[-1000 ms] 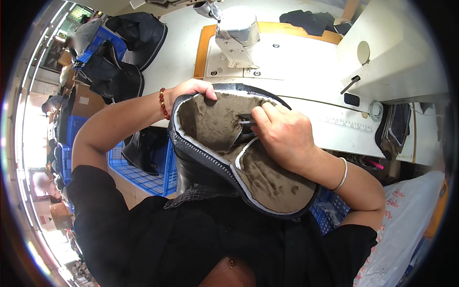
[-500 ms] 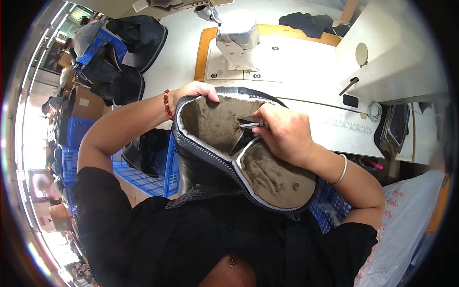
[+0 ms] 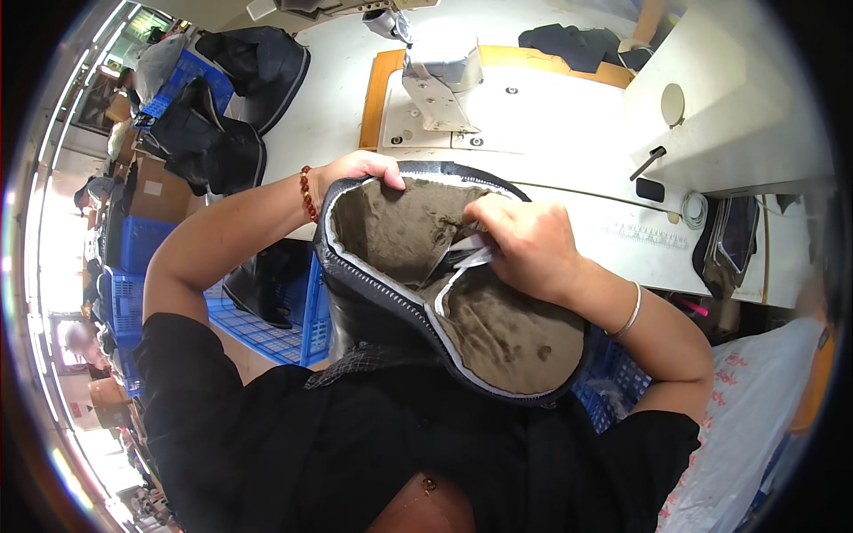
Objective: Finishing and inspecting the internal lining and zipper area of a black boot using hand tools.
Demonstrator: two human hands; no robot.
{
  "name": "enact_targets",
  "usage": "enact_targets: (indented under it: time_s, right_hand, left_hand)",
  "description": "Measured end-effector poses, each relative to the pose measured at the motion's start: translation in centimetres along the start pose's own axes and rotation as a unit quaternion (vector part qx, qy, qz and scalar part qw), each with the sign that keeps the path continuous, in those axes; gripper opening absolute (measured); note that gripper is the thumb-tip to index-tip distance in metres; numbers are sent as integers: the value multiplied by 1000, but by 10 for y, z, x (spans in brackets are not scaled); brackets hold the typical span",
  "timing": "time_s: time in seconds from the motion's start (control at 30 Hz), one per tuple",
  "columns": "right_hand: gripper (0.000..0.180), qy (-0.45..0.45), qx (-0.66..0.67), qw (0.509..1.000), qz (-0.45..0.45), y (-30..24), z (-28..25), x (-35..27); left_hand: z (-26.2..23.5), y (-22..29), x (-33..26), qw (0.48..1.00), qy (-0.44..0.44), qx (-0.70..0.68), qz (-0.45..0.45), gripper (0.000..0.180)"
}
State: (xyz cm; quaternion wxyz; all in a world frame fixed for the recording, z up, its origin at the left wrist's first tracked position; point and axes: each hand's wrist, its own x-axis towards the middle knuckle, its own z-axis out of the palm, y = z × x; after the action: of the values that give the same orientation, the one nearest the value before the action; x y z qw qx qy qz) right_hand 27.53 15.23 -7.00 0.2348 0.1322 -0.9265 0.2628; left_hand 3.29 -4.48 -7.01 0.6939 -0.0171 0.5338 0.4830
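A black boot (image 3: 373, 306) lies opened out against my front, its zipper edges spread apart. Olive-brown plush lining (image 3: 382, 233) faces up, rimmed by a white strip. My left hand (image 3: 366, 171) grips the far left edge of the boot, thumb over the lining and fingers hidden behind. Over the middle of the opening, my right hand (image 3: 530, 238) is closed on small thread snips (image 3: 475, 251). Their pale metal blades are smeared by motion and point down-left, near the fold between the two lining halves. Whether the blades touch anything, I cannot tell.
A sewing machine (image 3: 440, 84) stands on the white table (image 3: 569, 209) beyond the boot. More black boots (image 3: 209, 138) lie at the far left, with another in a blue crate (image 3: 311, 311). A phone (image 3: 737, 231) and a white plastic bag (image 3: 755, 417) are at right.
My right hand has turned slightly, and the snips' blades have swung lower toward the fold. My left hand keeps its hold; the boot has barely shifted.
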Motion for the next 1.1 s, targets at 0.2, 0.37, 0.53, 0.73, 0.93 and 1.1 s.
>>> enact_targets:
  time_s: [0.2,0.37,0.53,0.73,0.93,1.1]
  right_hand:
    - [10,-15,-10,993,-114,5,10,16]
    - [11,-43,-44,986,-155,1,9,26]
    - [10,-93,-72,974,-195,-3,7,33]
    - [13,-182,-111,950,-228,-3,1,42]
    - [14,-219,-87,950,-206,0,-5,40]
    - [16,-189,-22,966,-176,3,-17,36]
  left_hand:
    - [4,2,-6,1000,-15,17,17,18]
    - [13,4,-12,999,-21,28,10,17]
    - [16,3,-10,998,-26,49,25,15]
    - [10,0,-4,996,-31,70,36,12]
    - [21,3,-8,997,-49,59,10,14]
    - [32,7,-18,998,-18,68,-8,6]
